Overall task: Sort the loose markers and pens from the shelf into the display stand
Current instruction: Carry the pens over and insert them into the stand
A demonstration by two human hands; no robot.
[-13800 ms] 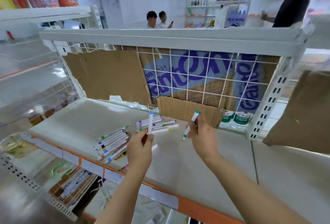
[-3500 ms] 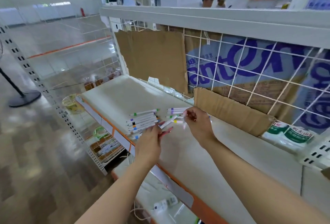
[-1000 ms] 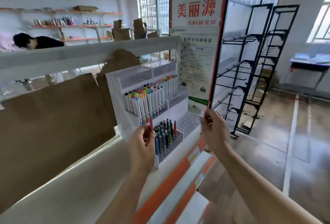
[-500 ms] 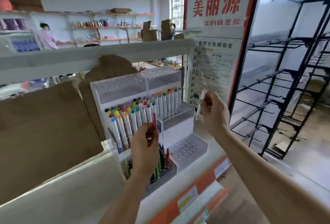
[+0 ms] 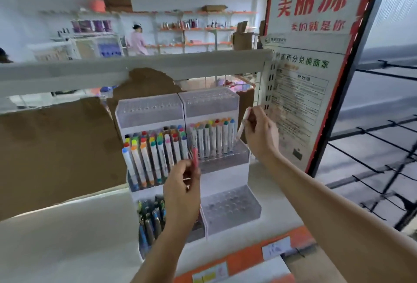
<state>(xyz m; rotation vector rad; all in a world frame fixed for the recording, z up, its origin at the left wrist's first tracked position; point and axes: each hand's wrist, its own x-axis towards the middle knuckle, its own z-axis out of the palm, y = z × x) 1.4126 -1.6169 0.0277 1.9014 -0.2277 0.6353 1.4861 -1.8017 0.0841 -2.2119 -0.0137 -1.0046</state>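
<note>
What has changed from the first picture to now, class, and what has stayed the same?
The view turned from the loose pile to the display stand. The right hand has brought its white marker beside the upper row. The left hand now holds a red pen. Both still hold one item.

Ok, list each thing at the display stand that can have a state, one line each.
left hand: pinching a red pen, held upright
red pen: in the left hand, not yet slotted
right hand: gripping a white marker
white marker: tilted beside the stand's right end, not yet slotted
display stand: middle tier full of markers; top and lower right racks empty
</note>
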